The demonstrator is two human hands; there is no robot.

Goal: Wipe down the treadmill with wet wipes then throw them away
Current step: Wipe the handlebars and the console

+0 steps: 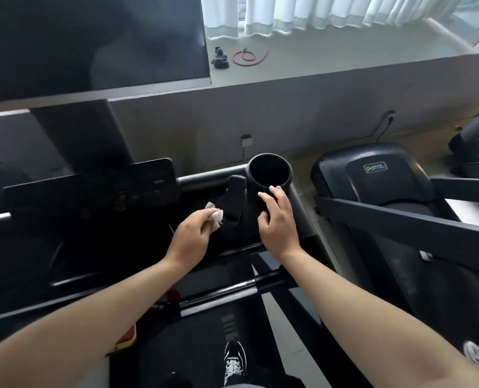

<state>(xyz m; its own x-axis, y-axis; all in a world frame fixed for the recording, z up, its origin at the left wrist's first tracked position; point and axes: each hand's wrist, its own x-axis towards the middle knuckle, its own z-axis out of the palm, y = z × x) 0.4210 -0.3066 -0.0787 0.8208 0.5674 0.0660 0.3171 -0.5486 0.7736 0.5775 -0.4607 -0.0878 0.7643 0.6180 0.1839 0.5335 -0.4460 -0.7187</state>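
I stand on a black treadmill whose console point(92, 191) fills the middle left. My left hand point(193, 233) pinches a crumpled white wet wipe point(215, 218) and holds it against the left side of a black upright lever point(234, 200) on the console's right part. My right hand point(277, 219) rests with fingers spread on the outer wall of the round black cup holder point(269, 175), just right of the lever. The chrome and black handlebar point(232, 292) crosses below my wrists.
A large dark screen point(92, 40) hangs above the console. A second treadmill point(378, 177) stands to the right with its rail point(401, 217) close to my right arm. A red cord point(248, 57) lies on the window ledge. My shoe point(234, 362) is on the belt.
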